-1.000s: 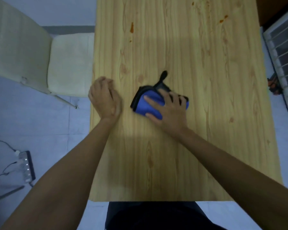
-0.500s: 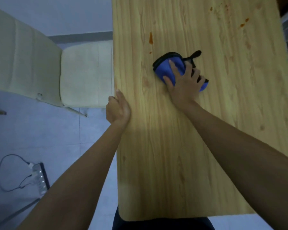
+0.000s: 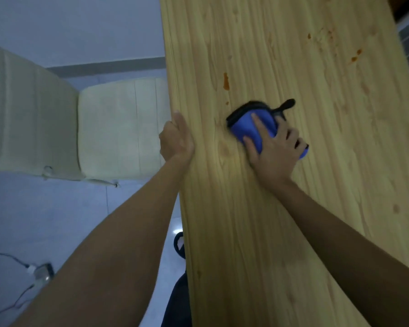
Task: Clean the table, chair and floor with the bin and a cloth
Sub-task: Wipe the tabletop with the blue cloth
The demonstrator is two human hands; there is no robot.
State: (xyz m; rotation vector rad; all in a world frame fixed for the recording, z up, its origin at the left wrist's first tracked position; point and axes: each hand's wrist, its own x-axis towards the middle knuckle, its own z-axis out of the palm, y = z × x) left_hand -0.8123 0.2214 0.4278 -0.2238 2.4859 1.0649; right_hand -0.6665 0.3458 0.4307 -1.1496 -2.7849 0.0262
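- Blue cloth (image 3: pixel 246 129) with black edging lies on the table (image 3: pixel 293 220), a little left of the middle, under the right hand (image 3: pixel 275 152).
- The fingers of the right hand are spread and nearly straight. They press flat on the cloth and do not curl round it.
- A black loop of the cloth sticks out on the far side.
- An orange stain (image 3: pixel 226 81) is just beyond the cloth and does not touch it. Smaller orange spots (image 3: pixel 355 57) are far to the right, well apart.
- The left hand (image 3: pixel 176 141) grips the left edge of the table: the thumb lies along the top and the other fingers bend down over the edge.
- The table has a light wood grain, and a wide stretch of wood lies between the cloth and the right edge.
- A cream chair (image 3: pixel 118 128) stands just beside the left edge. I cannot tell if they touch.
- The floor (image 3: pixel 45 208) has pale bluish tiles. A power strip (image 3: pixel 41 274) with a cable lies at the lower left, well apart from the table.
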